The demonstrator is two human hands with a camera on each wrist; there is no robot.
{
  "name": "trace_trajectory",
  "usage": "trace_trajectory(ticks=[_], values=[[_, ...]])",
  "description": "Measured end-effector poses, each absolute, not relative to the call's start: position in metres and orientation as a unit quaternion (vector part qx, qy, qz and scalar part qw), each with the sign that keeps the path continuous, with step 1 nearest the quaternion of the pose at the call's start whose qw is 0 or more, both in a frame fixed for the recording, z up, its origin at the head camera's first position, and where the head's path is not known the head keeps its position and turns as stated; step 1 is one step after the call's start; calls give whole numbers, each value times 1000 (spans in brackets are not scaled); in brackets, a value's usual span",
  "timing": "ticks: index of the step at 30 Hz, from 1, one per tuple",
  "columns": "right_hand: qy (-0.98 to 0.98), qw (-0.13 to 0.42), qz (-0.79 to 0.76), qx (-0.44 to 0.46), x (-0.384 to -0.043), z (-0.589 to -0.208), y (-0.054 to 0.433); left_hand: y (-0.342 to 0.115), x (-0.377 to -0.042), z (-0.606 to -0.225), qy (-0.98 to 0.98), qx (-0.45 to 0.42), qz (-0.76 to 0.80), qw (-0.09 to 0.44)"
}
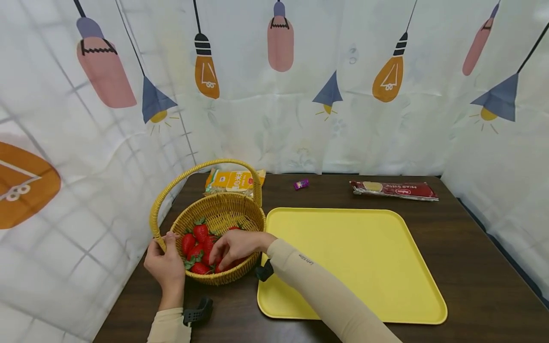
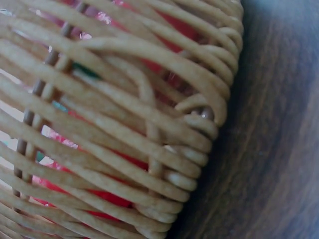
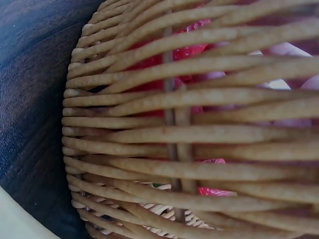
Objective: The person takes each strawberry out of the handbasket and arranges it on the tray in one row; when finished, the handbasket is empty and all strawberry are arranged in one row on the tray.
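Observation:
A wicker basket [image 1: 218, 207] with a tall arched handle stands at the left of the table, holding several red strawberries [image 1: 200, 232] with green leaves. My left hand [image 1: 165, 261] grips the basket at its left rim, by the foot of the handle. Inside the basket, my right hand [image 1: 241, 244] reaches down with thumb and index finger bent around a strawberry; its fingertips are partly hidden among the fruit. The left wrist view shows the woven wall [image 2: 119, 104] close up, with red fruit behind it. Through the wicker [image 3: 199, 114] in the right wrist view, fingers and strawberries show in part.
A yellow tray [image 1: 343, 262] lies right of the basket, under my right forearm. Behind the basket is a yellow food packet [image 1: 233, 181]. A small purple wrapped sweet [image 1: 301, 184] and a long red packet [image 1: 394, 189] lie along the table's back edge.

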State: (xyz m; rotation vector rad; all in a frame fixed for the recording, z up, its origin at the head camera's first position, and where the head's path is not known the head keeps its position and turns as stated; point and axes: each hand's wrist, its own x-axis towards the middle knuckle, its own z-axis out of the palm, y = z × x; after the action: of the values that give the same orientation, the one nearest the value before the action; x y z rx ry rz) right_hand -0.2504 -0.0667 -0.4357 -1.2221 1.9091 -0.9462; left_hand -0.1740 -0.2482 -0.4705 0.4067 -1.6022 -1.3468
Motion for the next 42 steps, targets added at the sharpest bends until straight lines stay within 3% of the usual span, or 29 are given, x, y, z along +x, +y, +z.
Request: trace_trajectory(ticks=[8, 11, 19, 29, 42], values=[[762, 303, -222, -527, -248, -426, -74, -239, -166, -452, -653, 166, -558, 484], [757, 317, -195, -536, -249, -422, -76, -234, -161, -444, -652, 165, -563, 481], [731, 379, -205, -528, -256, -424, -76, -232, -159, -444, -649, 165, -565, 483], [710, 396, -299, -500, -255, -427, -65, -232, -160, -445, -656, 160, -558, 482], [691, 258, -487, -467, -242, -424, -42, -231, -158, -442, -654, 149, -561, 485]])
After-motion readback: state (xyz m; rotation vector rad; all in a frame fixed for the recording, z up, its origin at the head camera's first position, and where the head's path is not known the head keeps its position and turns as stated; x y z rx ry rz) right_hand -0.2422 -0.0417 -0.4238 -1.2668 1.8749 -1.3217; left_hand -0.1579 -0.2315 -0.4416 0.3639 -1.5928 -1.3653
